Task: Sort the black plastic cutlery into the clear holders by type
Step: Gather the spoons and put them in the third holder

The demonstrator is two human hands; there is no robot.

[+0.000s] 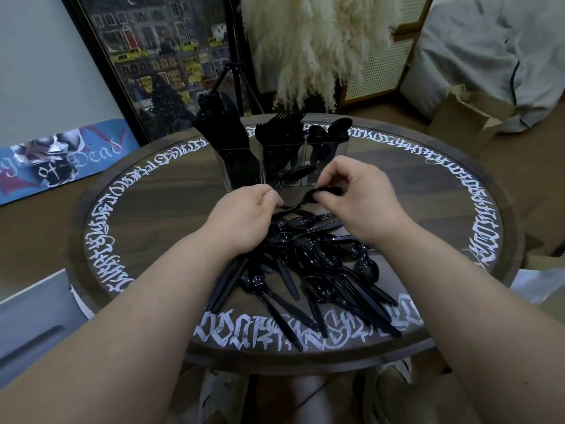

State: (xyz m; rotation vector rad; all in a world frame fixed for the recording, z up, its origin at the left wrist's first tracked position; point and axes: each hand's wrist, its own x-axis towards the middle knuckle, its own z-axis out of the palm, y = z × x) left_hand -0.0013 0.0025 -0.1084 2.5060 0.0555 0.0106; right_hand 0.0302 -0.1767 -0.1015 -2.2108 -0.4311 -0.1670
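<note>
A pile of black plastic cutlery [308, 270], mostly spoons with some knives, lies on the round wooden table [171, 215] in front of me. Three clear holders stand at the far side: the left one [232, 166] holds knives, the middle one [275, 160] forks, the right one [327, 154] spoons. My left hand [244, 218] grips the handles of black spoons; one spoon [295, 175] sticks up from it toward the holders. My right hand [357, 197] pinches the bowl end of another black spoon [321, 192] just above the pile.
White script runs round the table's rim. Behind the table stand a framed picture [159, 56], a tripod [235, 84] and pampas grass [315, 41]. A cardboard box [467, 117] sits on the floor at the right, a skateboard deck [61, 157] at the left.
</note>
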